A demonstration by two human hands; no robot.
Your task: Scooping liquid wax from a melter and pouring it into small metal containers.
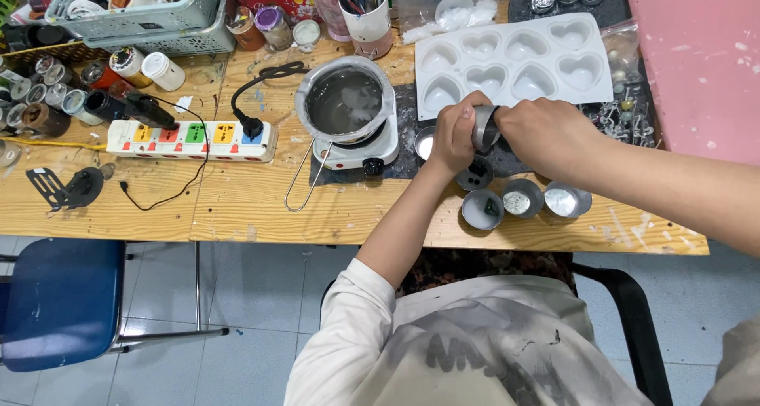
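Both hands closed on one small metal cup (484, 126): left hand (454, 134), right hand (546, 133); cup held tilted between them, dark tin (476, 173) directly beneath.

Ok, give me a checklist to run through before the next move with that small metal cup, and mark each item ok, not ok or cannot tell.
1. Small metal cup held by both hands: ok, left hand and right hand are on it.
2. Cup held over the tin below: ok, it sits over that tin.
3. What is inside the held cup: cannot tell, the fingers hide it.
4. Three tins at the table edge upright: ok.
5. Heart mould flat on the table: ok.
6. Pot on the hot plate out of the hands' way: ok, it stands to their left.
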